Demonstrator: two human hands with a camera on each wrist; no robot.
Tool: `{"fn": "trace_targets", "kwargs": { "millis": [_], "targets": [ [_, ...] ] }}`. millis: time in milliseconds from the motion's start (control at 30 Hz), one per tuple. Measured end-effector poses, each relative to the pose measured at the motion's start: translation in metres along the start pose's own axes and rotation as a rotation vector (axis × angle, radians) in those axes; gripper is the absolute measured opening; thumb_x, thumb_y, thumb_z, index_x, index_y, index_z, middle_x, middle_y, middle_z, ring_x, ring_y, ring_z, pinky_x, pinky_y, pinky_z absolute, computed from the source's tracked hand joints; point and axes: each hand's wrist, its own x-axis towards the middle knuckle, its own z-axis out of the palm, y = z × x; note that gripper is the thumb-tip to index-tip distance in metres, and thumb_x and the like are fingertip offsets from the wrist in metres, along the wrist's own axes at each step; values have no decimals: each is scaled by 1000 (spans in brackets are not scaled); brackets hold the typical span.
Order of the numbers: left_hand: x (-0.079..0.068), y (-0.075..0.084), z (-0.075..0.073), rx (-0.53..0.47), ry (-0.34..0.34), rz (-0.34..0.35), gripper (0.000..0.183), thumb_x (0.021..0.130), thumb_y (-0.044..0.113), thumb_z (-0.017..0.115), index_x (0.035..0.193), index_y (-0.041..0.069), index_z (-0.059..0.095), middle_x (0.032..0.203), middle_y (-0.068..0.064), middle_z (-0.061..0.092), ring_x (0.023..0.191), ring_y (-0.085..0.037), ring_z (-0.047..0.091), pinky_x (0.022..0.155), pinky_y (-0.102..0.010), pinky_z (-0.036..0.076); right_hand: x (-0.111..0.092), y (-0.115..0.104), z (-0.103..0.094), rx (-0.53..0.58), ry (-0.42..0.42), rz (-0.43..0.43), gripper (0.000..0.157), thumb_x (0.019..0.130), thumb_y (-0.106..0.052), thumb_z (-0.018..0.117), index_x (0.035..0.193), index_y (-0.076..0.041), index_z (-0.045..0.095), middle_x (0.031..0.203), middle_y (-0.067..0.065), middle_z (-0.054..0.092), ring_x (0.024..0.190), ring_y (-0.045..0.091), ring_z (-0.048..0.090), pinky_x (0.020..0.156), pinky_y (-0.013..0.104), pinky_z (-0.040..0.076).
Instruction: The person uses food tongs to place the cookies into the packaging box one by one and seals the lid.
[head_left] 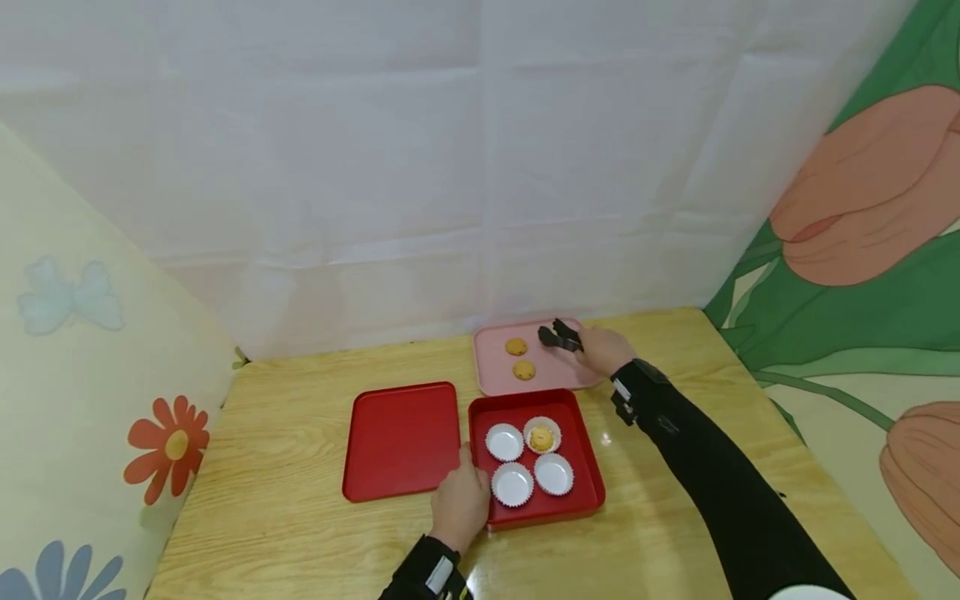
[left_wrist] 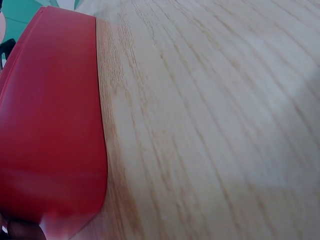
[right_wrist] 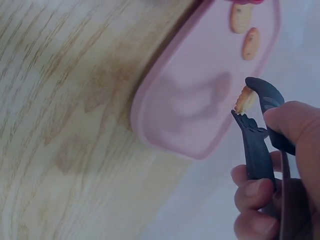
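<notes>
My right hand (head_left: 606, 350) grips black tongs (right_wrist: 260, 155) over the pink tray (head_left: 491, 385). A ridged golden cookie (right_wrist: 245, 101) sits between the tong tips in the right wrist view. Two more round cookies (head_left: 523, 369) lie on the tray, left of the tongs. At the left wall of the red box (head_left: 585, 492), my left hand (head_left: 459, 504) holds the box by its side. Several white paper cups stand inside; the far right paper cup (head_left: 553, 425) contains a cookie, while the near left cup (head_left: 513, 485) is bare inside.
A flat red lid (head_left: 401, 442) lies on the wooden table (head_left: 277, 467), left of the box. The tray stands just behind the box, close to the white cloth backdrop (head_left: 360, 167). Printed cloths (head_left: 847, 333) flank the table.
</notes>
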Motion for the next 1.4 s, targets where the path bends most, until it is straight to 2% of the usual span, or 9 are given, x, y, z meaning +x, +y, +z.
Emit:
{"fn": "trace_targets", "kwargs": {
  "millis": [100, 300, 533, 667, 767, 933, 1067, 1267, 1400],
  "targets": [
    [2, -1, 0, 3, -2, 4, 46, 87, 17, 47, 130, 0, 45, 45, -2, 40, 39, -16, 39, 37, -31, 27, -5, 1, -4, 13, 25, -12, 45, 85, -21, 60, 126, -3, 50, 74, 13, 58, 62, 24, 54, 61, 39, 48],
    [6, -4, -2, -1, 5, 19, 45, 87, 17, 48, 128, -3, 46, 44, -3, 40, 39, -17, 40, 37, -30, 27, -22, -3, -17, 12, 81, -27, 40, 87, -23, 59, 120, -3, 55, 79, 12, 58, 65, 22, 52, 60, 33, 44],
    [13, -8, -5, 3, 27, 43, 44, 87, 17, 48, 126, -3, 46, 45, -4, 42, 38, -18, 42, 36, -30, 27, -56, -18, -36, 20, 135, -72, 47, 86, -28, 61, 125, -3, 53, 89, 14, 59, 68, 21, 52, 62, 33, 46],
    [16, -10, -7, 2, 16, 48, 45, 87, 17, 47, 127, -3, 45, 45, -4, 42, 39, -18, 43, 37, -31, 28, -78, -26, -43, 27, 135, -114, 50, 85, -30, 64, 126, -5, 53, 82, 9, 56, 63, 17, 49, 56, 27, 41],
    [17, -11, -6, 3, -1, 39, 46, 88, 18, 46, 129, -2, 44, 45, -3, 42, 40, -17, 43, 38, -30, 28, -96, -32, -43, 23, 97, -123, 51, 83, -32, 65, 127, -8, 54, 80, 6, 54, 60, 15, 46, 52, 23, 38],
    [19, -11, -8, 4, -2, 39, 45, 88, 18, 46, 128, -2, 45, 45, -4, 42, 39, -18, 43, 37, -31, 28, -122, -38, -33, 0, 54, -143, 54, 81, -34, 67, 128, -12, 54, 86, 6, 58, 59, 11, 45, 52, 21, 39],
    [21, -11, -10, 4, -3, 41, 46, 88, 18, 46, 128, -2, 44, 45, -5, 43, 39, -19, 44, 37, -31, 28, -140, -42, -20, -23, 45, -202, 53, 80, -34, 68, 127, -13, 55, 84, 2, 56, 56, 8, 42, 50, 19, 36],
    [21, -11, -10, 2, -9, 31, 46, 88, 19, 45, 129, -1, 44, 46, -5, 44, 40, -20, 45, 37, -32, 28, -158, -43, -3, -37, 2, -273, 50, 81, -34, 67, 124, -11, 57, 81, 1, 53, 54, 7, 37, 48, 20, 31],
    [21, -12, -9, 3, -17, 37, 46, 89, 19, 45, 129, -2, 44, 46, -5, 43, 40, -20, 45, 37, -32, 29, -167, -41, 4, -56, -40, -272, 50, 82, -37, 66, 124, -11, 58, 80, -1, 52, 53, 6, 36, 48, 20, 29]
  ]
}}
